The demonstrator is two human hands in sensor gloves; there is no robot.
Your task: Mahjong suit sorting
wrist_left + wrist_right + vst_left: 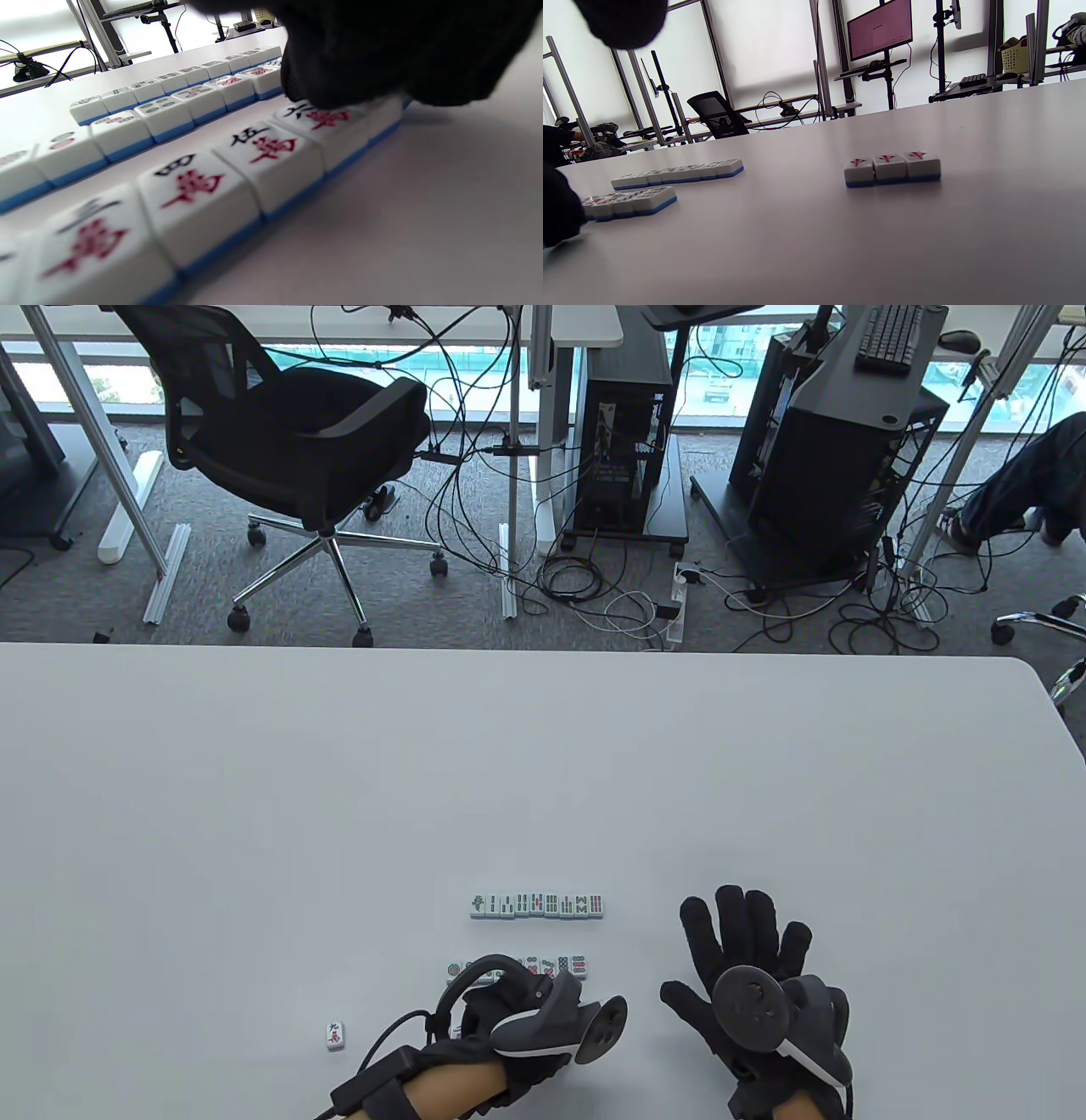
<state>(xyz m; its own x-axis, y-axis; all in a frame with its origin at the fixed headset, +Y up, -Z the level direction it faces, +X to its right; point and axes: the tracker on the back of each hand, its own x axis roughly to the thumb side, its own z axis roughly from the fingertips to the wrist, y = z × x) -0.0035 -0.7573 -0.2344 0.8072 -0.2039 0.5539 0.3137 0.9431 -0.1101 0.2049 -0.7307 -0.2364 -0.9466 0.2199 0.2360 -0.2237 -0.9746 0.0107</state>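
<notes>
left hand [509, 1027] in black sensor glove down on nearest row of white, blue-backed character-suit mahjong tiles [237, 169], fingertips [339, 80] on the end tile; can't tell whether pinching or only pressing. behind it, row of circle-suit tiles [169, 112], then row of bamboo-suit tiles [537, 904] farthest. single character tile [335, 1036] apart, left of wrist. right hand [747, 976] flat, fingers spread, on white table [339, 814], holding nothing. three red-marked tiles [892, 168] side by side in right wrist view.
</notes>
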